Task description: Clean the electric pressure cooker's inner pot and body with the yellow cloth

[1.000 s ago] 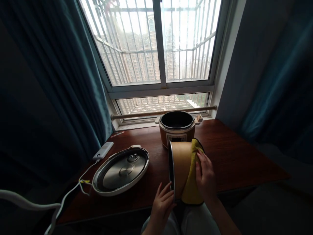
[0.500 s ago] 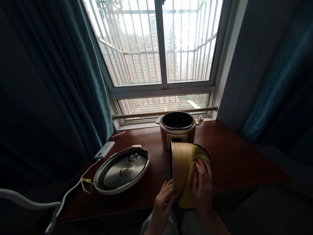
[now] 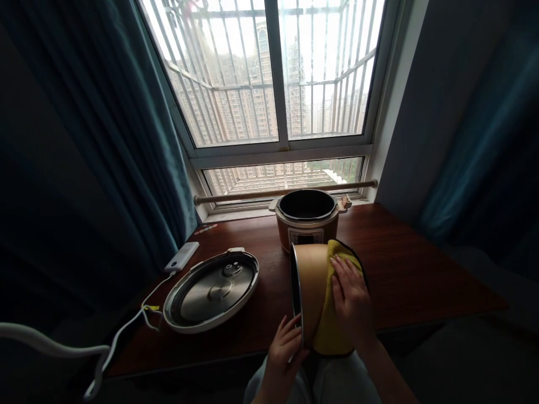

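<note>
A gold inner cooking pot [image 3: 312, 275] lies tipped on its side near the front edge of the table, its dark mouth facing left. My left hand [image 3: 286, 349] grips the pot's lower rim, thumb on the outside and fingers at the opening. Against the pot's outer wall on the right, my right hand [image 3: 350, 289] presses a yellow cloth [image 3: 330, 331], which drapes over the side and base. Behind the pot stands the electric pressure cooker body [image 3: 285, 233], upright with its top uncovered. The cooker lid [image 3: 206, 294] rests inner side up to the left.
A white power bank [image 3: 182, 257] with a white cable [image 3: 126, 325] lies at the table's left edge. Behind the wooden table [image 3: 421, 269] are a barred window and a horizontal rod [image 3: 252, 195]. Blue curtains [image 3: 138, 151] hang at both sides.
My right hand has moved slightly up along the pot with the cloth. The pot has turned a little, and my left hand's fingers have shifted on the rim.
</note>
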Demonstrator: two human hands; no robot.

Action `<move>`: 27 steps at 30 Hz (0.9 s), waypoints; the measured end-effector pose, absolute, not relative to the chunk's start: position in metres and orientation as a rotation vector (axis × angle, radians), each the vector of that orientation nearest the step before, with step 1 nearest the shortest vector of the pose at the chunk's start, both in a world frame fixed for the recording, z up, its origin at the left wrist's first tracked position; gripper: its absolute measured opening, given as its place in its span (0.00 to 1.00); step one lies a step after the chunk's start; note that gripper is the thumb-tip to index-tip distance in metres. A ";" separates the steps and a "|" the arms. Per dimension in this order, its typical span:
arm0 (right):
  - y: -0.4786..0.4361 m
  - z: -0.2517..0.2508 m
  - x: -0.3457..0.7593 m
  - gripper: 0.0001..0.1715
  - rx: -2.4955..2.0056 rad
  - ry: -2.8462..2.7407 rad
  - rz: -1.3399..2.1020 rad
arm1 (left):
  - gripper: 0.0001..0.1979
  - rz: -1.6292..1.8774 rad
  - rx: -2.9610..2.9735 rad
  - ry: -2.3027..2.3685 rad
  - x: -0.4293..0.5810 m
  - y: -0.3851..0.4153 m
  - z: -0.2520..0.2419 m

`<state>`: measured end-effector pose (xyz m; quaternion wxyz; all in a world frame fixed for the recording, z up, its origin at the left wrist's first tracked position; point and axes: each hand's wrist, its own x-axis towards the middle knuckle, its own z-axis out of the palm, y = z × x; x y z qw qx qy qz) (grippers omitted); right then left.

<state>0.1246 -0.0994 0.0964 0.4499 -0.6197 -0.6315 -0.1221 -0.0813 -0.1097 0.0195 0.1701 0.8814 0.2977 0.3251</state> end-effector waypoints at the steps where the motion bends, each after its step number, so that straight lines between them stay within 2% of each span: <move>1: -0.099 0.094 0.129 0.24 -1.524 -1.513 -0.248 | 0.13 0.934 2.524 0.850 -0.081 -0.110 0.015; 6: -0.107 0.077 0.130 0.27 -1.511 -1.365 -0.175 | 0.14 0.868 2.563 0.981 -0.086 -0.111 0.010; 11: -0.120 0.065 0.123 0.26 -1.487 -1.401 -0.286 | 0.23 0.904 2.392 1.019 -0.083 -0.115 0.040; 16: -0.123 0.078 0.105 0.26 -1.427 -1.594 -0.441 | 0.17 1.081 2.226 1.071 -0.072 -0.118 0.060; 20: -0.117 0.101 0.081 0.24 -1.301 -1.851 -0.504 | 0.18 1.139 2.228 1.062 -0.073 -0.121 0.059; 27: -0.100 0.110 0.106 0.21 -1.426 -1.619 -0.364 | 0.15 1.124 2.426 0.996 -0.084 -0.128 0.049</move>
